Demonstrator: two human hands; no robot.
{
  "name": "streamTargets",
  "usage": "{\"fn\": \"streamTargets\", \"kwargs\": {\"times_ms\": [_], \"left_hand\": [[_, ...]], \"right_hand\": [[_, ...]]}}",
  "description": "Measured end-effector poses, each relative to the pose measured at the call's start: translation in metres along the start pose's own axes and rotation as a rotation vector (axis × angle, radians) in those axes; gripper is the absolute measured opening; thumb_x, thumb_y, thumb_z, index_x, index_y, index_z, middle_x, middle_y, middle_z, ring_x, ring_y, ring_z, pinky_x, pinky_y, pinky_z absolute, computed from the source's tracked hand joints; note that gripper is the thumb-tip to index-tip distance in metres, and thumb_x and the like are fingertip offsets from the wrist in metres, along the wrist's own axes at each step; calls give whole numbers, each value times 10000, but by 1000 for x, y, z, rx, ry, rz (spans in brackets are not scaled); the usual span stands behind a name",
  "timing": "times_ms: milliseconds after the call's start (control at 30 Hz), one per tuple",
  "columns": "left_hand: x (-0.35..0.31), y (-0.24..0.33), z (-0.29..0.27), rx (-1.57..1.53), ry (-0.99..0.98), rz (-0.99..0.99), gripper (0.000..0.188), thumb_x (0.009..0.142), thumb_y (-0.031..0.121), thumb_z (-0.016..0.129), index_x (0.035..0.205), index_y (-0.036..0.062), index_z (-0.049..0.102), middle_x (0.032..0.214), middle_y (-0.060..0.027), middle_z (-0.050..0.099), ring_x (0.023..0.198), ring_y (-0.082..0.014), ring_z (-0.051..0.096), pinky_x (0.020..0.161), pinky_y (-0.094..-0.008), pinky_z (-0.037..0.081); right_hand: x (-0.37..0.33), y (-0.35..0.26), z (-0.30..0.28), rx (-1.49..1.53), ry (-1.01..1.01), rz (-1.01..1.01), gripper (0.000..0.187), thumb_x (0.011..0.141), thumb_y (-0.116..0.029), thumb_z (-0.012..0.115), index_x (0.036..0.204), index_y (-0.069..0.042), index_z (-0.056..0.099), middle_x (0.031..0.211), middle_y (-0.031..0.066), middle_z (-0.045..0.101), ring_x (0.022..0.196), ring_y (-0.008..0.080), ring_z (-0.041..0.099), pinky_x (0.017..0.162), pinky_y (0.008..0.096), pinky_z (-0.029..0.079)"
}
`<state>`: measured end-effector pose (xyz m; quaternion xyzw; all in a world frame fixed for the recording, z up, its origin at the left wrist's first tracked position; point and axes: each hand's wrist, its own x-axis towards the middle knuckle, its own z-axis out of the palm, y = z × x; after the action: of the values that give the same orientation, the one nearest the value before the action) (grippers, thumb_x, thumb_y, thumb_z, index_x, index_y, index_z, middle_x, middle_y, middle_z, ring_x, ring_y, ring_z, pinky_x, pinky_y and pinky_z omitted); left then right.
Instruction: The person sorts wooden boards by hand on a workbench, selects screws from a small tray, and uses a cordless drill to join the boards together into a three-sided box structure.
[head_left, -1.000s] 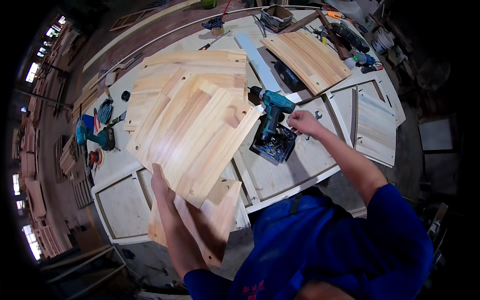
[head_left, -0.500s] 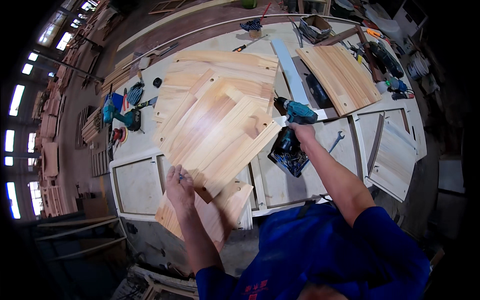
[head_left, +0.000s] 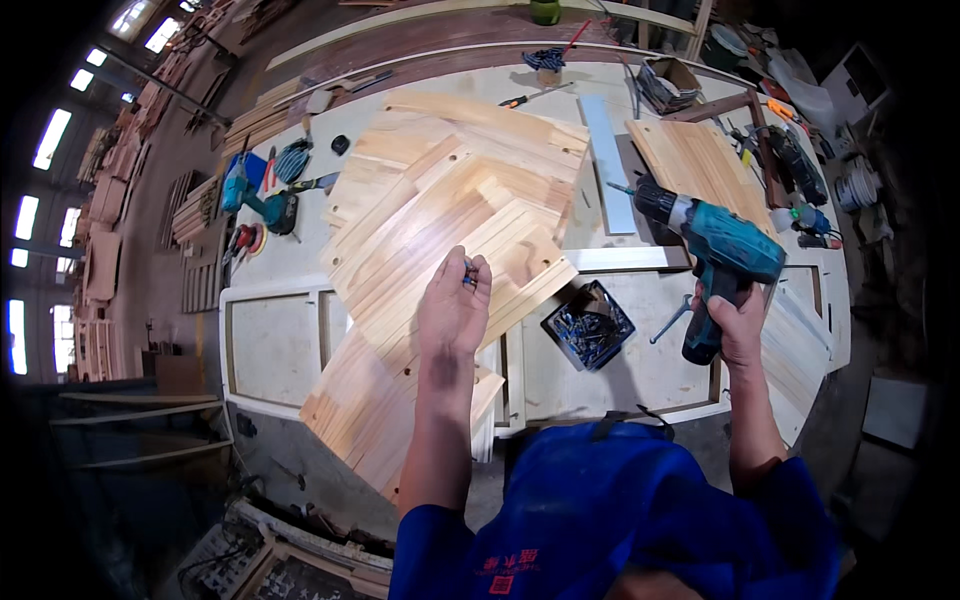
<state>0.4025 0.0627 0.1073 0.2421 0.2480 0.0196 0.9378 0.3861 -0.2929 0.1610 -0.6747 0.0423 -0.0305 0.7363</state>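
Both hands have moved: the right hand (head_left: pixel 738 325) has lifted the drill (head_left: pixel 735 245) from over the box (head_left: pixel 614 345), and the left hand (head_left: pixel 455 315) has come up from the edge of the top board (head_left: pixel 500 215). Now the right hand is wrapped around the drill's grip. The drill leans, and its tip points away to the left of that hand. The left hand is curled, with small bluish bits (head_left: pixel 469 277) between its fingers; they are too tiny to tell what they are. Wooden boards lie under and beyond the left hand, one across another, on the table (head_left: pixel 312 257). Between the two hands is the dark box, full of little metal pieces. A wrench (head_left: pixel 670 321) lies just left of the right hand.
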Motion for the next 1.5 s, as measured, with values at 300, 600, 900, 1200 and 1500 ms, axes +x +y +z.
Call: {"fn": "streamTargets", "kwargs": {"times_ms": [300,600,900,1200,1500], "left_hand": [[42,-31,42,-54,-54,-82,150,966,161,611,1022,25,581,998,-104,635,940,-216,640,864,-318,574],[77,-27,42,-110,-37,-116,133,974,144,600,1026,28,565,997,-120,653,936,-239,662,840,-346,591],[113,-23,44,-100,-26,-99,133,979,147,592,994,15,602,978,-110,661,932,-228,664,826,-328,591],[173,-33,57,-236,-24,-168,234,1038,177,463,1071,0,612,993,-101,661,911,-174,654,793,-273,584],[219,-28,59,-512,22,-147,291,1059,160,365,1117,-35,573,1069,-122,626,1029,-221,627,962,-343,530]], "right_hand": [[15,-28,45,-30,-407,226,559,779,-83,775,1290,-46,553,1053,123,682,805,131,634,734,284,537],[50,-15,80,-208,-492,205,389,827,-56,694,1209,-87,622,1063,42,682,844,88,599,746,271,518],[88,-11,102,-398,-535,89,493,826,-33,695,1296,-85,559,1025,24,661,882,107,595,790,294,514],[159,-23,139,-658,-552,137,647,780,-25,741,1376,-53,489,1085,77,691,967,126,657,885,298,521],[223,-49,203,-782,-639,184,348,726,-30,735,1072,-48,695,960,40,727,889,115,661,838,291,527]]}}
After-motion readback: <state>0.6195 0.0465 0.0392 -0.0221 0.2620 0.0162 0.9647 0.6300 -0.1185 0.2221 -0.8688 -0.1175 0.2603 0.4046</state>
